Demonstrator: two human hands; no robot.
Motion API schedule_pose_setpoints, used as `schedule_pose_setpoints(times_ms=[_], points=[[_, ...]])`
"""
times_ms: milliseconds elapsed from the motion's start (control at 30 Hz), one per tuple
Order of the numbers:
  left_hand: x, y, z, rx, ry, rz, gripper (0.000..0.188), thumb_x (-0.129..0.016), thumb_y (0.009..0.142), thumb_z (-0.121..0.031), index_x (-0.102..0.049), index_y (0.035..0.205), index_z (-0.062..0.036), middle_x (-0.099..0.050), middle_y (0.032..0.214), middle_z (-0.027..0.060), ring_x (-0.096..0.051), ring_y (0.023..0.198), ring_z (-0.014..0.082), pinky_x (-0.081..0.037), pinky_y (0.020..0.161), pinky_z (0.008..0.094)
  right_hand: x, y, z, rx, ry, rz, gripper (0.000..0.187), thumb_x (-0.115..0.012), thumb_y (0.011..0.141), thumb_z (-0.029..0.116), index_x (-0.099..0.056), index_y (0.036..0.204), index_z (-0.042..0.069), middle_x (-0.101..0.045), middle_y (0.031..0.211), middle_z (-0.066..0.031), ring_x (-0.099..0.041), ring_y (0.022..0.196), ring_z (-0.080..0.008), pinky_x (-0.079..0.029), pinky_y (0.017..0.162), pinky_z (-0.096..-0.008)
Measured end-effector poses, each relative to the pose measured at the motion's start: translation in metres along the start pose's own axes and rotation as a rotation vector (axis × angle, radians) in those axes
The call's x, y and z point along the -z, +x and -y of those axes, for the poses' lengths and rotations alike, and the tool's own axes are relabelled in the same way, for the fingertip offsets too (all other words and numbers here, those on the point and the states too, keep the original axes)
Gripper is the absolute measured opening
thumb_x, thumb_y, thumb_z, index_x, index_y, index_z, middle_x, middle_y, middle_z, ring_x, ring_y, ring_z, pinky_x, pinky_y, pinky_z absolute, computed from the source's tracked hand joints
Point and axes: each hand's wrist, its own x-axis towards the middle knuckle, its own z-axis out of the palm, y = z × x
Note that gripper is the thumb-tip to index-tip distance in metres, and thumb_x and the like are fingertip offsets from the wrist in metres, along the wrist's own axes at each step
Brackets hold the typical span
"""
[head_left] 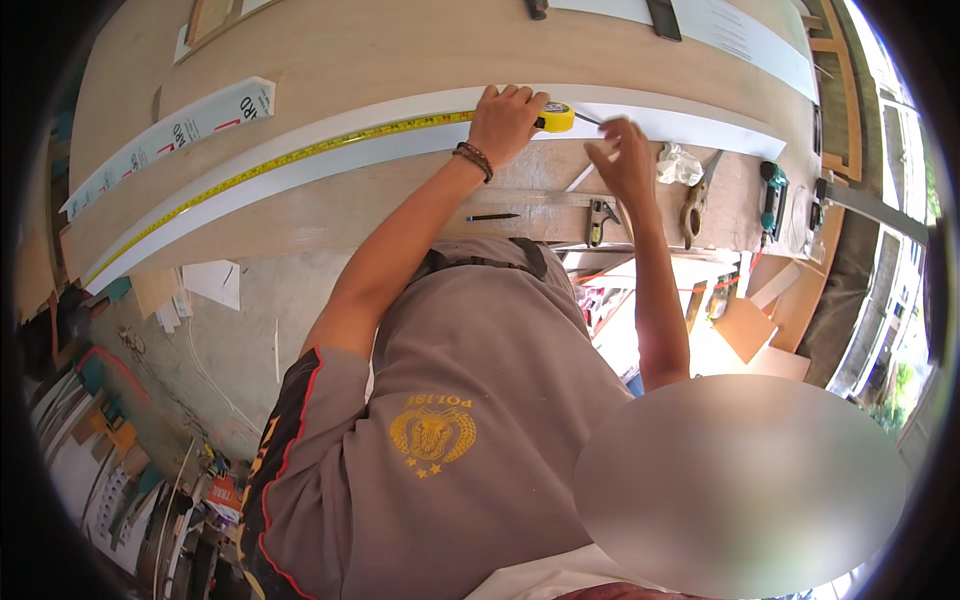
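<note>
A long white strip lies across the wooden workbench. Along it stretches the yellow blade of a tape measure, whose case sits near the strip's middle right. My left hand, with bracelets at its wrist, is closed over the blade and the left side of the case, pressing them on the strip. Just right of the case, my right hand has its fingertips bent at the strip's near edge. A thin dark pencil-like stick runs from those fingertips toward the case; its far end is partly hidden.
Near the bench's front edge lie a black pencil, a combination square and scissors. Crumpled clear plastic and a teal power tool are farther right. A printed white strip lies at the left.
</note>
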Motion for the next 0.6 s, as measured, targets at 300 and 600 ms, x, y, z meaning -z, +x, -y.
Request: schedule_pose_setpoints(times_ms=[300,600], points=[[-0.037,0.015,-0.025,0.014,0.077,-0.012,0.043,-0.077,0.083,-0.022,-0.065,0.124,-0.0155,-0.065,0.102,0.001,-0.06,0.101,0.0187,-0.045,0.087,0.0368,-0.108,-0.08,0.032,0.258,0.081,0.506,0.029,-0.079,0.084,0.027,-0.07,0.106,0.011,-0.069,0.102,-0.0097,-0.071,0.095,-0.0303,-0.057,0.079,-0.044],[-0.046,0.016,-0.013,-0.024,0.047,-0.198,0.048,-0.077,0.082,-0.02,-0.064,0.128,-0.0219,-0.065,0.104,-0.0013,-0.061,0.1,0.017,-0.045,0.084,0.0364,-0.093,-0.079,0.033,0.186,0.092,0.51,0.021,-0.073,0.091,0.019,-0.066,0.107,0.007,-0.068,0.1,-0.0128,-0.068,0.098,-0.0333,-0.056,0.078,-0.0441]])
